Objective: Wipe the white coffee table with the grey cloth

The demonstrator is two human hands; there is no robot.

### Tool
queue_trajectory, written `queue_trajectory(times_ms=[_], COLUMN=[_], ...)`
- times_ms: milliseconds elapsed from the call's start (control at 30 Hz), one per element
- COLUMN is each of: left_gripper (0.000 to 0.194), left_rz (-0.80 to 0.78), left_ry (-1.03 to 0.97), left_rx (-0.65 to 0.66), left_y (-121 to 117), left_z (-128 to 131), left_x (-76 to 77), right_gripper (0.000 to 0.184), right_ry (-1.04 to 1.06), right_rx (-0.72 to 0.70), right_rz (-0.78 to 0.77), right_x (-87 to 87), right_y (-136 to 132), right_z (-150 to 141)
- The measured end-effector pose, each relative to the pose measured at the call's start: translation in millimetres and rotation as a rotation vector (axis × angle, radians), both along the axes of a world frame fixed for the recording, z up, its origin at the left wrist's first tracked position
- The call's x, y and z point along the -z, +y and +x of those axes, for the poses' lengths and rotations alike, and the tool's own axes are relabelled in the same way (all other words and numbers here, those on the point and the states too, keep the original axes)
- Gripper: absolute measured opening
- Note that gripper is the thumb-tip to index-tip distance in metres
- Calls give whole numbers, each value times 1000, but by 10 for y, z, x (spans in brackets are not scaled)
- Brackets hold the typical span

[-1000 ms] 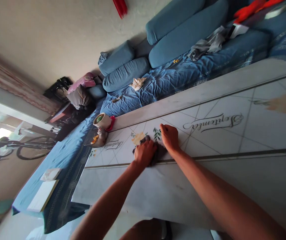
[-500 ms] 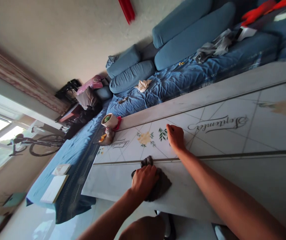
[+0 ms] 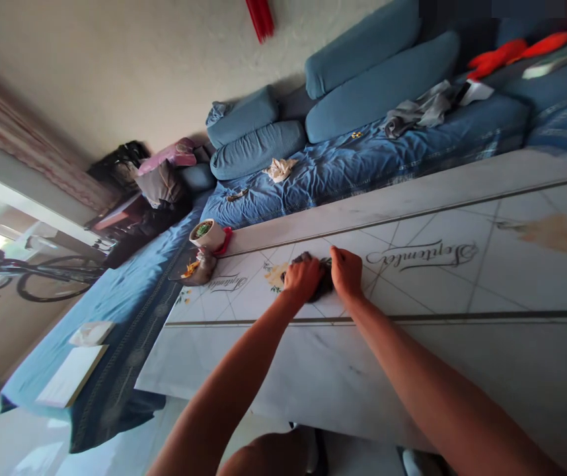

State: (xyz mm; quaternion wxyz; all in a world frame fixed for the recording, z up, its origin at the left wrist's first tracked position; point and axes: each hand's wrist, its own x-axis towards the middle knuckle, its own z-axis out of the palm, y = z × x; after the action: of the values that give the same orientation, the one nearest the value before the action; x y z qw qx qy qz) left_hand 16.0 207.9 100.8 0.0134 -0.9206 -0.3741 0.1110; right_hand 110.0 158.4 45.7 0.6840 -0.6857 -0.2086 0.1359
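Note:
My left hand point(image 3: 304, 277) presses a bunched dark rag point(image 3: 322, 285) onto the patterned table runner point(image 3: 412, 291), its fingers curled over the cloth. Just right of it, my right hand point(image 3: 346, 272) rests on the runner as a closed fist, thumb side up, close against the rag's edge. Whatever that fist may hold is hidden. The runner has thin crossing lines, yellow flowers and the word "September", and lies along the middle of a white marble-look table point(image 3: 283, 363).
A potted succulent point(image 3: 207, 233) on a red saucer and a small animal-shaped ornament point(image 3: 203, 266) stand at the table's left end. Beyond runs a blue-covered sofa point(image 3: 323, 178) with cushions and crumpled cloths. A white box point(image 3: 73, 377) lies on the sofa's left section; a bicycle point(image 3: 55, 277) stands behind.
My left hand has slid the rag from the table's near edge forward onto the runner, up beside my right fist. The right fist stays nearly in place. The view has shifted slightly.

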Motion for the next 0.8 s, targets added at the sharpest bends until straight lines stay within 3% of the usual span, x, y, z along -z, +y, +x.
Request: queue_trajectory(times_ms=[100, 167, 267, 333, 400, 467, 533, 600, 667, 733, 800], left_gripper=[31, 24, 16, 24, 33, 36, 34, 33, 32, 34, 35], left_rz=[-84, -161, -136, -32, 55, 88, 71, 19, -39, -92, -129], left_ry=[64, 130, 187, 196, 187, 149, 92, 15, -73, -139, -142], left_rx=[61, 93, -112, -328, -452, -456, -388, -245, -61, 115, 138], left_y=[-471, -662, -528, -217, 88, 220, 111, -170, -475, -662, -660], left_z=[-745, -1327, -2012, -2173, -2037, -1651, -1143, -666, -353, -299, -546], left_x=[71, 114, 80, 7, -43, -18, 91, 241, 367, 424, 389], right_gripper=[45, 46, 51, 55, 61, 66, 71, 75, 71, 62, 55], right_ry=[23, 38, 49, 68, 127, 188, 216, 256, 326, 370, 362], right_rx=[-1, -1, 2, 0, -17, -63, -114, -149, -172, -194, -210], right_rz=[11, 21, 27, 36, 69, 111, 130, 130, 129, 125, 116], right_x=[-17, 5, 61, 93, 111, 119, 127, 142, 157, 164, 164], right_y=[-11, -10, 3, 19, 39, 57, 65, 61, 56, 54, 51], right_z=[12, 8, -13, -39, -67, -80, -64, -14, 56, 118, 152])
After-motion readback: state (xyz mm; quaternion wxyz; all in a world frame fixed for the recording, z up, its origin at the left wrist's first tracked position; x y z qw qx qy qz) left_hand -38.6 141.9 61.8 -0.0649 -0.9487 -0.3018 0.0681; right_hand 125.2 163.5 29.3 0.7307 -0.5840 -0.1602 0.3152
